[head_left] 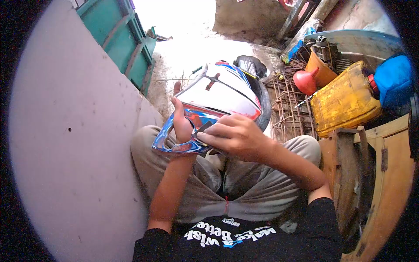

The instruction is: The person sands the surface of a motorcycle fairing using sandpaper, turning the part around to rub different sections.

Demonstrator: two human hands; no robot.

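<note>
A motorcycle-style fairing or helmet-like shell [222, 94], white with blue and red parts, lies over my lap. My left hand [181, 122] reaches through an opening in its blue-and-red lower part, with the thumb raised and the palm against the rim. My right hand [231, 135] is closed, pinching a small dark grey piece [204, 127] against the blue edge beside my left hand. Behind the shell is a dark round rim, partly hidden.
A pale wall [78, 131] rises close on the left, with a green metal door [118, 39] beyond. At right are a yellow jerrycan [345, 100], a red funnel [307, 81], rusty wire mesh [290, 109] and a wooden frame [393, 174]. A black bowl [252, 65] sits ahead.
</note>
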